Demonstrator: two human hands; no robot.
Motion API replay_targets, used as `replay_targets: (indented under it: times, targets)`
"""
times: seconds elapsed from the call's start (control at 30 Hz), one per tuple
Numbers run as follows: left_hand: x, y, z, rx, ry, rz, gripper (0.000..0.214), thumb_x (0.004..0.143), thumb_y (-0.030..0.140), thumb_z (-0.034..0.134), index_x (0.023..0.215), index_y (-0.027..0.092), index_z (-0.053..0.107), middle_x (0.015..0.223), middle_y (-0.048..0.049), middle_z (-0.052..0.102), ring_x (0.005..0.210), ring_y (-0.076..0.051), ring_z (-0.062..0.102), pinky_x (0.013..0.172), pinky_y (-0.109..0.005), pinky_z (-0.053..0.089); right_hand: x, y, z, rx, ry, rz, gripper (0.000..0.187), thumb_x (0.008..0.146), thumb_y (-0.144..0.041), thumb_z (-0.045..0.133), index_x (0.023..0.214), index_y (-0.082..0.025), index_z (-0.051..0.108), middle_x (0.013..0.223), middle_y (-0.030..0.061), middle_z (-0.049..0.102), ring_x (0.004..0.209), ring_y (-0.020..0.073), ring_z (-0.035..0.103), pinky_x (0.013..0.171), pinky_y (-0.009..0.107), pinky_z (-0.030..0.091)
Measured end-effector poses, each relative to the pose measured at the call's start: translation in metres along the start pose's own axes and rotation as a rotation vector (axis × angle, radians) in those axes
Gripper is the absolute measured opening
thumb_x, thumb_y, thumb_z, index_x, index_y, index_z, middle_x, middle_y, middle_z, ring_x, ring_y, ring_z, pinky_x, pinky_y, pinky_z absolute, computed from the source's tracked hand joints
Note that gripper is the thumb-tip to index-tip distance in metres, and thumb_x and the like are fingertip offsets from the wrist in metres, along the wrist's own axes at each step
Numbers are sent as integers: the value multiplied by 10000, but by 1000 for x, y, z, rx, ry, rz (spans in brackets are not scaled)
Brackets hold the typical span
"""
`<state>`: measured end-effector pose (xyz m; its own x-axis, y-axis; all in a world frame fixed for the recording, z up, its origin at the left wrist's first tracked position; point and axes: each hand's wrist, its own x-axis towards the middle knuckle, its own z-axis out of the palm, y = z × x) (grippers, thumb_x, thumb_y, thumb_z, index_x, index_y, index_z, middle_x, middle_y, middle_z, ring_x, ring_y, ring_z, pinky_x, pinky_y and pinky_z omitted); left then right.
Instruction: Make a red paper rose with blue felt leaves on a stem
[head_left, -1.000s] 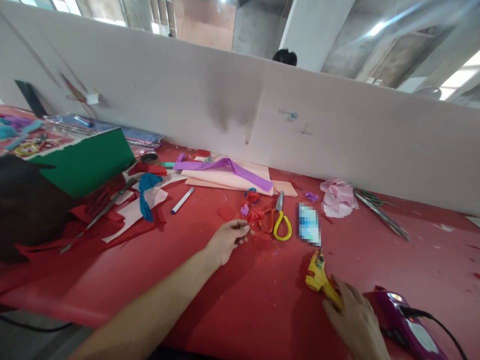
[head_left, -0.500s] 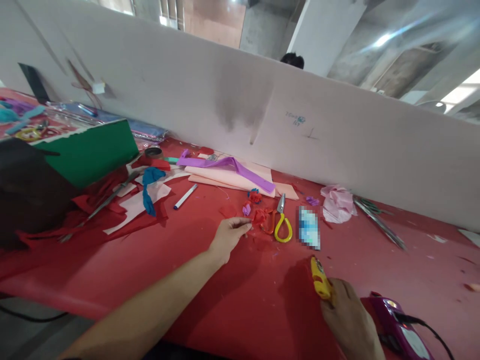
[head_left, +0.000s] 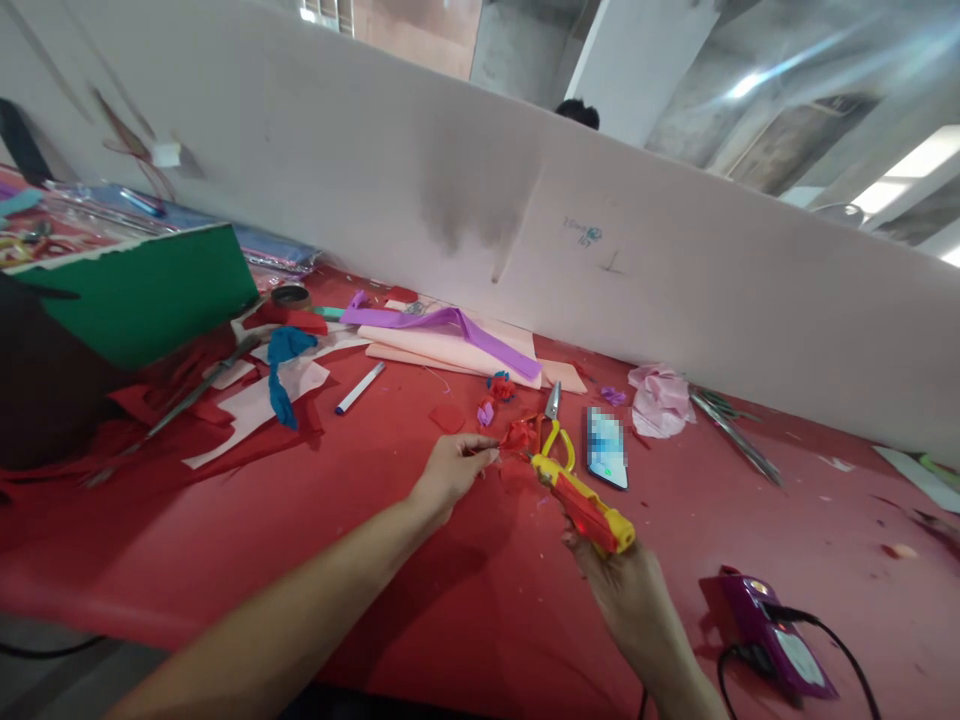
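Note:
My right hand (head_left: 616,590) is closed around a yellow and red glue gun (head_left: 583,503), lifted off the table with its nozzle pointing up-left toward a small red paper flower (head_left: 517,436). My left hand (head_left: 448,468) pinches the thin stem of that flower just left of it, low over the red table (head_left: 420,590). Yellow and orange scissors (head_left: 556,432) lie right behind the flower. A phone (head_left: 606,448) lies flat to the right of the scissors.
A purple device with a black cable (head_left: 772,640) sits at the lower right. Pink paper sheets with a purple strip (head_left: 450,345), a white marker (head_left: 360,388), a green sheet (head_left: 142,300), red scraps, crumpled pink paper (head_left: 658,400) and long tongs (head_left: 731,435) lie along the white partition (head_left: 480,200).
My right hand has picked the glue gun up from the table at the lower right and carried it up-left to the red flower. My left hand kept its pinch in place.

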<state>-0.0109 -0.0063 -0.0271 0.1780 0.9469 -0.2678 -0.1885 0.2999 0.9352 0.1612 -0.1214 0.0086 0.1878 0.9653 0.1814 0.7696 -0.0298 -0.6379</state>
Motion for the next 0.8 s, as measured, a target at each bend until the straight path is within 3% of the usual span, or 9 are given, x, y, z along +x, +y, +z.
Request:
replay_targets:
  times: [0.57,0.8]
  targets:
    - [-2,2,0,12,-26,3,156,648,203,686,762,121,755,534,6,561,511,-89,419,531,-235,306,10,-11,17,-40,-11,105,370,802,-543,524,899,-197,611,491,-54,449,416,122,352,390,235,356]
    - [-2,2,0,19,1,-7,139,641,196,695,747,132,758,532,1,570,517,-92,412,522,-233,295,10,-9,17,-71,29,119,359,768,-582,527,727,-226,543,443,-61,403,389,123,333,374,241,327]
